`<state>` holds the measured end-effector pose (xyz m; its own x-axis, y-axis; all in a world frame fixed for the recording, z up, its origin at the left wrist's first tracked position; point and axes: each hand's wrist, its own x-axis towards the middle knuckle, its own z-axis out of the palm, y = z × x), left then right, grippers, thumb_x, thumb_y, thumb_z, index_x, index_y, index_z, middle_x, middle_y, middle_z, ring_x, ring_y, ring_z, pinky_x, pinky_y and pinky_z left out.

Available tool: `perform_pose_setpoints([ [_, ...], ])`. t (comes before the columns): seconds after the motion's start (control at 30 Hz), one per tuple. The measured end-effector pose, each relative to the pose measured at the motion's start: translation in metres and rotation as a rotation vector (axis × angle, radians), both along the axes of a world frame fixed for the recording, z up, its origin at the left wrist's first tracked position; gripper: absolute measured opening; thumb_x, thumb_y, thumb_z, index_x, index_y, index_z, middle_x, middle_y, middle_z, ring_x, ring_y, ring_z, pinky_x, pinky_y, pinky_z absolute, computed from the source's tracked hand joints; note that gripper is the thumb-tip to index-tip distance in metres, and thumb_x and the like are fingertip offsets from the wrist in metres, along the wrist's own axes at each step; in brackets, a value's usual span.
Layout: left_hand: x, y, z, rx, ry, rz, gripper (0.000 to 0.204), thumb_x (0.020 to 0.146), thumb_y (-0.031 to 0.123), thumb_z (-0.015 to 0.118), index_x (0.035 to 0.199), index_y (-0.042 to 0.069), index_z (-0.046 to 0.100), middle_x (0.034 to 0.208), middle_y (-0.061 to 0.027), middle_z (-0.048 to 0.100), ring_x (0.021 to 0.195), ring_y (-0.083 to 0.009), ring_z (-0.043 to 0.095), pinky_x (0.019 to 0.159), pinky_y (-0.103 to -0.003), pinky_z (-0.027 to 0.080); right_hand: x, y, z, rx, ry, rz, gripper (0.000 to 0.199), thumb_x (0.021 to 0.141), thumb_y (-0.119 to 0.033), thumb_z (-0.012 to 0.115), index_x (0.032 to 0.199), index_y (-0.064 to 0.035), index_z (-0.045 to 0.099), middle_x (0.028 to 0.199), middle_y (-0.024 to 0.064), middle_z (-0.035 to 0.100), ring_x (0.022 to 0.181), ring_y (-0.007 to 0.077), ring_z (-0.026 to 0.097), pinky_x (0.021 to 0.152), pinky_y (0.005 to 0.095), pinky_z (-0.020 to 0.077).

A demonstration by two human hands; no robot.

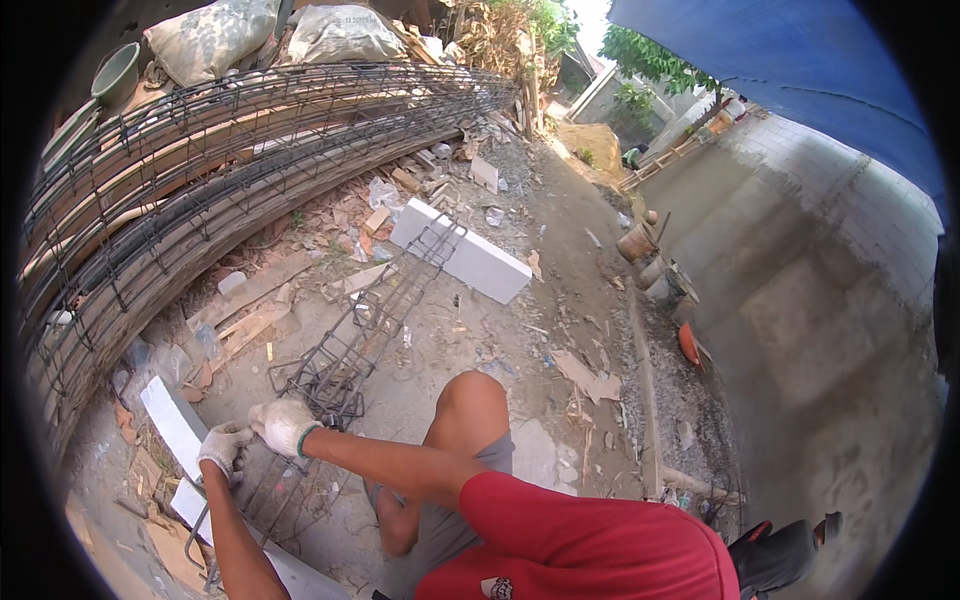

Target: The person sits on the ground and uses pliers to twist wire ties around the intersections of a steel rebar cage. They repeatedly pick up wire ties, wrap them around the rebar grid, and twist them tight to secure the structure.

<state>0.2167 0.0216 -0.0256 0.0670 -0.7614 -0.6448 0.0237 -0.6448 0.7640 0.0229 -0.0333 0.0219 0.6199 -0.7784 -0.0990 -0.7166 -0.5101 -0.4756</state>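
Note:
My left hand [223, 447], in a white knit work glove, is at the lower left with its fingers curled in toward my other hand. Close beside it, my right hand [283, 424] is also gloved and closed, with the arm reaching across my bent knee. What the fingers hold is too small to make out. Both hands are over a long, narrow rebar cage [372, 322] with bunched steel stirrups [338, 392] around it. A white block [462, 250] lies under the cage's far end. Another white block [172, 418] lies beside and beneath my left hand.
A large stack of rebar cages [200, 170] curves along the left, with sacks [345, 35] and a green basin [117, 75] behind. Wood scraps [250, 290] and rubble litter the ground. Buckets [640, 242] and an orange-red object [688, 343] stand by the right wall [820, 280]. A blue tarp [800, 60] hangs overhead.

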Motion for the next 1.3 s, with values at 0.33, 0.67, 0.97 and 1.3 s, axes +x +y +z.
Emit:
perform_pose_setpoints([
  [0.33,-0.013,-0.003,0.007,-0.011,0.002,0.021,0.014,0.094,0.020,0.078,0.103,0.009,0.077,0.069,0.0034,0.064,0.046,-0.0091,0.051,0.039,-0.028,0.034,0.013,-0.024,-0.010,-0.038,0.255,0.139,0.024,0.095,-0.031,0.063,0.104,-0.0113,0.073,0.096,0.0200,0.076,0.093,0.0427,0.073,0.082,0.0574,0.0562],
  [0.67,-0.004,-0.003,0.002,0.048,0.070,0.048,0.011,0.096,0.020,0.077,0.102,0.010,0.076,0.069,0.0023,0.066,0.044,-0.0102,0.053,0.038,-0.029,0.035,-0.020,0.019,0.014,0.028,0.041,0.081,0.015,0.098,-0.022,0.061,0.108,-0.0103,0.063,0.091,0.0223,0.072,0.085,0.0447,0.072,0.073,0.0573,0.0546],
  [0.97,-0.006,-0.006,0.001,0.072,0.101,0.076,0.005,0.097,0.014,0.072,0.100,0.010,0.073,0.067,0.0012,0.065,0.043,-0.0119,0.055,0.037,-0.028,0.038,-0.016,-0.020,0.010,-0.309,0.189,0.443,0.017,0.093,-0.017,0.061,0.106,-0.0078,0.066,0.100,0.0211,0.072,0.087,0.0411,0.075,0.073,0.0535,0.0597],
  [1.3,-0.002,-0.005,-0.004,0.065,0.106,0.050,0.008,0.098,0.018,0.073,0.100,0.010,0.074,0.067,0.0023,0.064,0.044,-0.0098,0.053,0.037,-0.027,0.038,-0.013,-0.030,0.011,-0.317,0.273,0.564,0.021,0.095,-0.018,0.059,0.107,-0.0063,0.070,0.099,0.0208,0.072,0.087,0.0382,0.077,0.068,0.0526,0.0611],
])
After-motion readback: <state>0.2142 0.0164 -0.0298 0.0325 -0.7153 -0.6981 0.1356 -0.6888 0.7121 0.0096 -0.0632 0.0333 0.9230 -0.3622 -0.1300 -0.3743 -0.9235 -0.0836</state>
